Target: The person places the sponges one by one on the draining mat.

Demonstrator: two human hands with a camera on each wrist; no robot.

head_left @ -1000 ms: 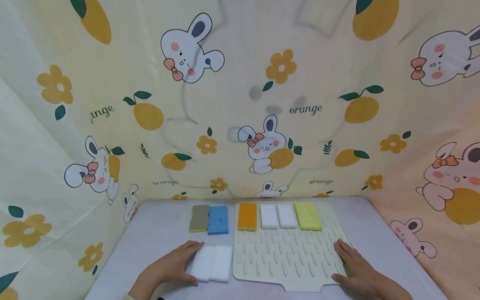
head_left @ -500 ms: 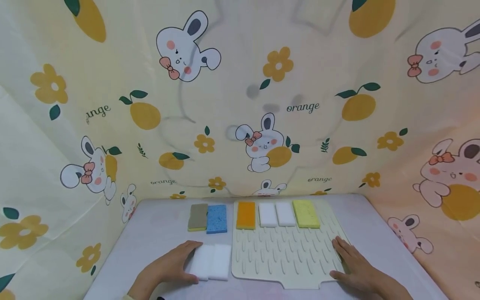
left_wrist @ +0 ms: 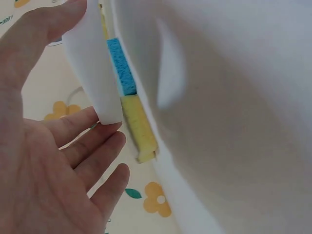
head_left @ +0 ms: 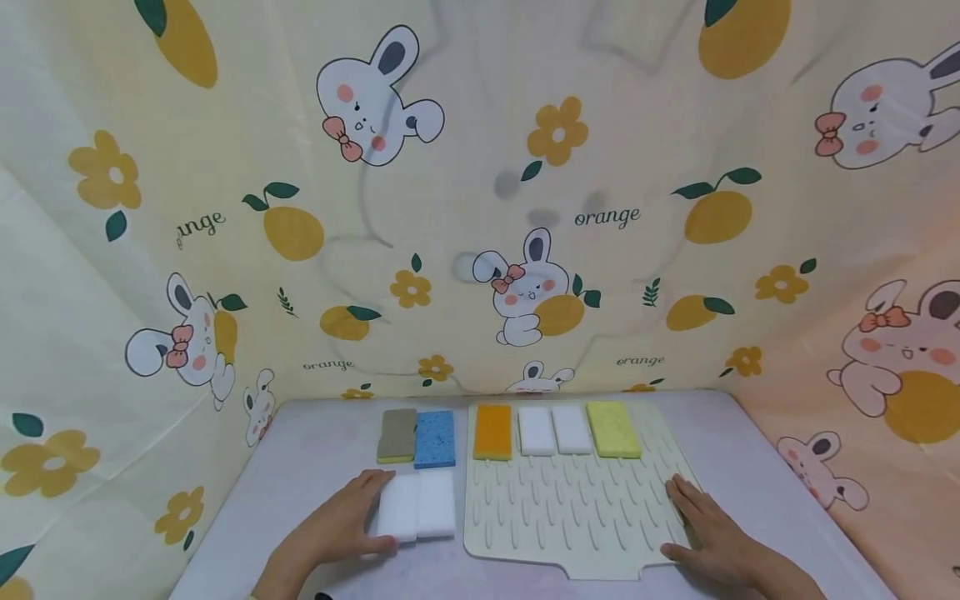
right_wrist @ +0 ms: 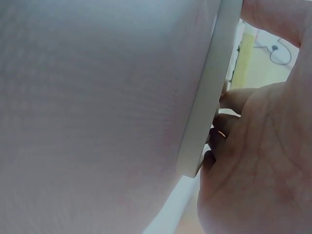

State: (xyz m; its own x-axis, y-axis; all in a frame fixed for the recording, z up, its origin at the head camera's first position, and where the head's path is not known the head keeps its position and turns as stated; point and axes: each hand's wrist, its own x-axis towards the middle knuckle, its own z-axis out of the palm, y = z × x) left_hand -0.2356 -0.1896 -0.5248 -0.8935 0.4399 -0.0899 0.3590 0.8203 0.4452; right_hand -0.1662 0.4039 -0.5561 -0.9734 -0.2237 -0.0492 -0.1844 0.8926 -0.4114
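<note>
Two white sponges lie side by side at the front left in the head view, the left one (head_left: pixel 397 508) touching the right one (head_left: pixel 435 504). My left hand (head_left: pixel 337 527) holds the left white sponge between thumb and fingertips at its two ends. The left wrist view shows that grip from the side, with the white sponge (left_wrist: pixel 92 73) between thumb and index and middle fingers. My right hand (head_left: pixel 712 533) rests on the right edge of a cream ridged mat (head_left: pixel 562 533), fingers fairly straight. Its edge (right_wrist: pixel 207 102) touches that hand in the right wrist view.
Along the mat's back stand an orange sponge (head_left: pixel 492 432), two more white sponges (head_left: pixel 536 431) and a yellow-green sponge (head_left: pixel 613 429). A grey-and-yellow sponge (head_left: pixel 397 435) and a blue sponge (head_left: pixel 435 438) lie left of the mat. A patterned curtain (head_left: pixel 465 183) encloses the table.
My left hand and the two white sponges have moved away from me and slightly left, nearer the grey-and-yellow and blue sponges. My right hand and the mat have stayed put.
</note>
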